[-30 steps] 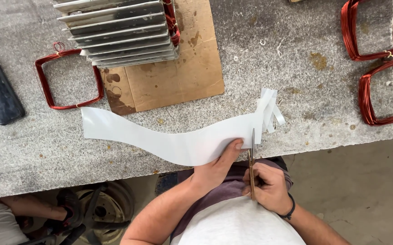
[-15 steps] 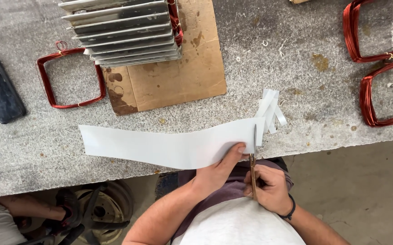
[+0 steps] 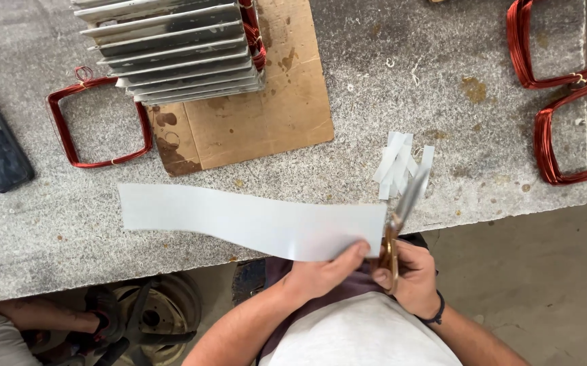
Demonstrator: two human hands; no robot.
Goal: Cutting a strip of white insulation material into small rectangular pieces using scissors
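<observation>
While my left hand [image 3: 320, 274] is pinching the long pale-grey paper strip [image 3: 253, 220] at lower centre, I am seeing my right hand [image 3: 408, 278] gripping the brass-handled scissors [image 3: 398, 224].

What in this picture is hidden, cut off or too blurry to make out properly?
- Scissors: head view, blades blurred; handles hidden inside the right hand.
- White strip: its near corner is covered by the left hand.
- Finned metal block: cut off by the top edge.
- Red wire coils: cut off by the right edge.
- Person at lower left: mostly hidden under the bench.
</observation>
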